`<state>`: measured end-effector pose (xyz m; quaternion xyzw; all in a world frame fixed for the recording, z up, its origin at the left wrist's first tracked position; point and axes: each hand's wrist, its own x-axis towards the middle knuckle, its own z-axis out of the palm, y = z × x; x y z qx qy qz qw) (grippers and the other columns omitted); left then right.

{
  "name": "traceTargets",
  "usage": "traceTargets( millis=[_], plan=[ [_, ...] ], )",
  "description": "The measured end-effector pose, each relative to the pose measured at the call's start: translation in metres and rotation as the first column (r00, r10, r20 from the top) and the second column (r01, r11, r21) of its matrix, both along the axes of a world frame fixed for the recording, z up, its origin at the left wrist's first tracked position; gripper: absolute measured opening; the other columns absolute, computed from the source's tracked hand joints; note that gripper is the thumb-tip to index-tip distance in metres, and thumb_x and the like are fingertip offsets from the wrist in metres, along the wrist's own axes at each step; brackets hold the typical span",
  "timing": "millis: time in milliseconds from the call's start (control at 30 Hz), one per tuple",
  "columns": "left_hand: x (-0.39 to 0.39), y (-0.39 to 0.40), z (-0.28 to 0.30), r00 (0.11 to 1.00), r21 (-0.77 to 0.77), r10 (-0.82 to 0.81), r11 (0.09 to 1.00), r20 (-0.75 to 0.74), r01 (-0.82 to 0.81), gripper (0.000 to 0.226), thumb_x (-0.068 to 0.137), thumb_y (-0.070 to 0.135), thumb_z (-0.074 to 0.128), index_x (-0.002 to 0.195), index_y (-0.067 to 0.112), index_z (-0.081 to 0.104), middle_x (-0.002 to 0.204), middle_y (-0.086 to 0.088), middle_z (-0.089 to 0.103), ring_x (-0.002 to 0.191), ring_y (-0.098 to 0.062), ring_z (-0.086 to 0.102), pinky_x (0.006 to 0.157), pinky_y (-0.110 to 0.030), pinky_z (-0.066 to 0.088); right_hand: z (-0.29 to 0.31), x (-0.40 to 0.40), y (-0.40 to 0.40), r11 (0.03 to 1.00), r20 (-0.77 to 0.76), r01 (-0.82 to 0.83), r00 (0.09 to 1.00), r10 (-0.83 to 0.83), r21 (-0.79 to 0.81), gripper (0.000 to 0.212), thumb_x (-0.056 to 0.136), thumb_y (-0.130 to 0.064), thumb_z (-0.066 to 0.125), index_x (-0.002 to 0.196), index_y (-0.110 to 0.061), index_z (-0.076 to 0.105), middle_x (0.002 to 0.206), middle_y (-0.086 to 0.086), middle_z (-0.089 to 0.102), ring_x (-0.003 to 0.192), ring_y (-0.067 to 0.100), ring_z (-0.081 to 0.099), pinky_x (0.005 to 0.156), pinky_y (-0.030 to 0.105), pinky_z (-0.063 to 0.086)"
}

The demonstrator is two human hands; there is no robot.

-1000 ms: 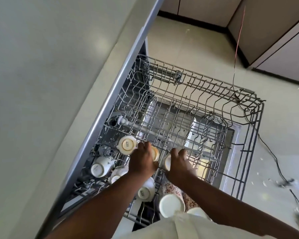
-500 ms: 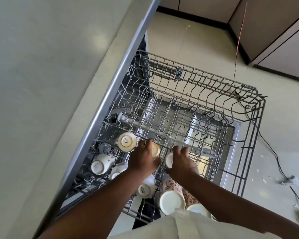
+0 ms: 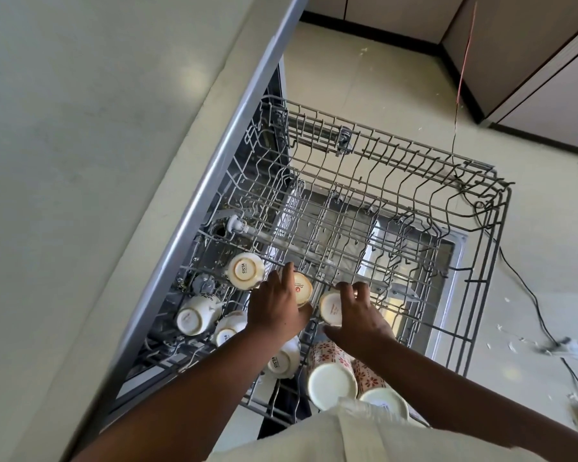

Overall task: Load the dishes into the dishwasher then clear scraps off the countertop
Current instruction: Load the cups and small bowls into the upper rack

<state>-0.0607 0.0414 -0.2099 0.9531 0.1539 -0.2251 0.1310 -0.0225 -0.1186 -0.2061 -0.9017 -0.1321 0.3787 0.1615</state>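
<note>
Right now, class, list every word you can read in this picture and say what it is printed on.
"SISTA": base of the upturned cup farthest along the rack.
"SISTA": base of the cup beside the left forearm.
Red print on the cup under the left hand: blurred, partly covered.
Other cup bases: unreadable.

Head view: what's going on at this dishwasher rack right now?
A person is loading cups upside down into the pulled-out wire rack. The left hand rests on one upturned cup, and the right hand holds another cup beside it. Several cups already sit inverted at the near left of the rack, including two floral mugs; the far side holds nothing visible.
</note>
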Motion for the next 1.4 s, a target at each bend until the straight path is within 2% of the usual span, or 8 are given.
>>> traceTargets(
  millis=[267, 500, 800, 933, 1067, 1233, 1300, 1400],
  plan=[
    [-0.002, -0.002, 0.000, 0.999, 0.013, -0.041, 0.999, 0.023, 0.040, 0.071, 0.086, 0.051, 0.058, 0.142, 0.020, 0.026, 0.128, -0.011, 0.051, 0.106, -0.028, 0.057, 0.075, -0.033, 0.041, -0.001, 0.002, -0.007, 0.999, 0.010, 0.001, 1.000, -0.001, 0.039, 0.082, 0.077, -0.034, 0.076, 0.139, -0.021, 0.025, 0.135, 0.011, 0.031, 0.100, 0.030, 0.062, 0.076, 0.036, 0.057],
    [-0.003, -0.002, 0.000, 1.000, -0.018, -0.001, 1.000, 0.022, 0.002, 0.075, 0.081, 0.057, 0.059, 0.138, 0.017, 0.031, 0.123, -0.008, 0.054, 0.107, -0.028, 0.057, 0.082, -0.036, 0.046, 0.006, -0.001, -0.012, 0.996, 0.054, -0.094, 0.994, 0.093, 0.005, 0.080, 0.079, -0.045, 0.069, 0.140, -0.022, 0.021, 0.134, 0.010, 0.030, 0.098, 0.031, 0.062, 0.073, 0.039, 0.058],
    [-0.010, -0.004, 0.029, 0.994, -0.043, 0.060, 0.998, 0.093, -0.056, 0.080, 0.081, 0.066, 0.055, 0.139, 0.015, 0.032, 0.127, -0.007, 0.053, 0.109, -0.026, 0.056, 0.084, -0.034, 0.047, 0.040, 0.005, -0.029, 0.988, 0.172, -0.144, 0.973, 0.152, -0.063, 0.087, 0.076, -0.068, 0.057, 0.143, -0.022, 0.024, 0.142, 0.005, 0.031, 0.127, 0.026, 0.040, 0.100, 0.040, 0.044],
    [-0.017, -0.001, 0.062, 0.968, -0.090, 0.116, 0.991, 0.222, -0.098, 0.075, 0.085, 0.060, 0.055, 0.142, 0.016, 0.035, 0.135, -0.004, 0.050, 0.119, -0.023, 0.052, 0.092, -0.034, 0.044, 0.058, 0.010, -0.039, 0.980, 0.273, -0.179, 0.942, 0.196, -0.087, 0.087, 0.076, -0.067, 0.059, 0.143, -0.023, 0.024, 0.148, 0.002, 0.028, 0.136, 0.024, 0.030, 0.107, 0.040, 0.034],
    [-0.030, -0.001, 0.101, 0.908, -0.138, 0.079, 0.990, 0.412, -0.023, 0.055, 0.084, 0.050, 0.055, 0.127, 0.015, 0.055, 0.120, -0.002, 0.063, 0.106, -0.021, 0.060, 0.088, -0.031, 0.047, 0.081, 0.018, -0.041, 0.964, 0.334, -0.256, 0.905, 0.265, -0.071, 0.091, 0.076, -0.068, 0.058, 0.145, -0.022, 0.020, 0.153, 0.005, 0.021, 0.142, 0.026, 0.018, 0.115, 0.043, 0.025],
    [-0.062, -0.012, 0.155, 0.731, -0.036, 0.018, 0.999, 0.682, 0.008, 0.041, 0.086, 0.040, 0.053, 0.116, 0.013, 0.065, 0.123, -0.003, 0.063, 0.117, -0.020, 0.055, 0.100, -0.036, 0.045, 0.116, 0.020, -0.030, 0.913, 0.415, -0.395, 0.818, 0.398, -0.098, 0.094, 0.080, -0.068, 0.052, 0.149, -0.022, 0.009, 0.158, 0.006, 0.009, 0.148, 0.029, 0.003, 0.118, 0.045, 0.010],
    [-0.078, -0.013, 0.176, 0.709, 0.022, 0.036, 0.997, 0.705, -0.073, 0.045, 0.087, 0.042, 0.051, 0.120, 0.015, 0.063, 0.132, -0.003, 0.059, 0.126, -0.021, 0.050, 0.106, -0.031, 0.033, 0.132, 0.018, -0.020, 0.896, 0.460, -0.437, 0.780, 0.423, -0.084, 0.096, 0.080, -0.071, 0.050, 0.150, -0.022, 0.008, 0.160, 0.007, 0.007, 0.148, 0.029, 0.001, 0.119, 0.046, 0.007],
    [-0.099, -0.003, 0.200, 0.763, 0.098, 0.087, 0.976, 0.641, -0.193, 0.058, 0.087, 0.051, 0.045, 0.133, 0.017, 0.054, 0.145, -0.005, 0.047, 0.137, -0.025, 0.039, 0.110, -0.040, 0.028, 0.155, 0.013, 0.000, 0.860, 0.517, -0.503, 0.715, 0.471, -0.087, 0.098, 0.080, -0.074, 0.045, 0.152, -0.021, 0.006, 0.161, 0.008, 0.006, 0.148, 0.030, -0.001, 0.120, 0.047, 0.007]
  ],
)
